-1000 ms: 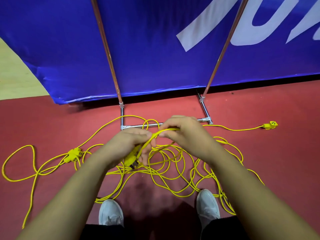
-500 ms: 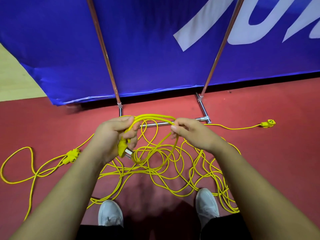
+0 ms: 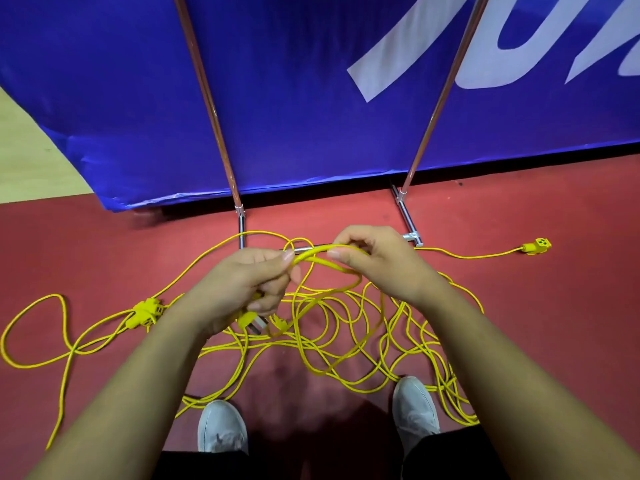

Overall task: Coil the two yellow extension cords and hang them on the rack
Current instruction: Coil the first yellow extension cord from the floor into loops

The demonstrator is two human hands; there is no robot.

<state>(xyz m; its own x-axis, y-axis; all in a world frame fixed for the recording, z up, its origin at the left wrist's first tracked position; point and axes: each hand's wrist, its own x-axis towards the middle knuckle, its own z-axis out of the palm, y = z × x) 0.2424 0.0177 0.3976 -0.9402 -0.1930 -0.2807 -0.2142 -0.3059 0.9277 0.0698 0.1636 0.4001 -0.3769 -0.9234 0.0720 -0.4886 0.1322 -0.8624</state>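
Note:
A yellow extension cord [image 3: 322,299] hangs in two loose loops between my hands. My left hand [image 3: 242,289] grips its plug end, and the metal prongs [image 3: 258,325] stick out below the fist. My right hand [image 3: 377,261] pinches the cord and holds it close to the left thumb. The rest of the yellow cord lies tangled on the red floor [image 3: 398,344]. One yellow socket end [image 3: 536,245] lies far right, and a joined yellow connector [image 3: 145,311] lies to the left. The rack's base bars [image 3: 407,216] stand just beyond my hands.
Two copper-coloured rack poles [image 3: 207,98] rise in front of a blue banner [image 3: 311,81]. My grey shoes [image 3: 221,427] stand on the red floor among cord loops. A long cord loop [image 3: 34,341] trails off at the left. Pale flooring [image 3: 27,157] shows at far left.
My right hand moved in toward my left, bringing another length of cord, so the loop hanging between my hands has grown. The left hand has kept its hold on the plug end.

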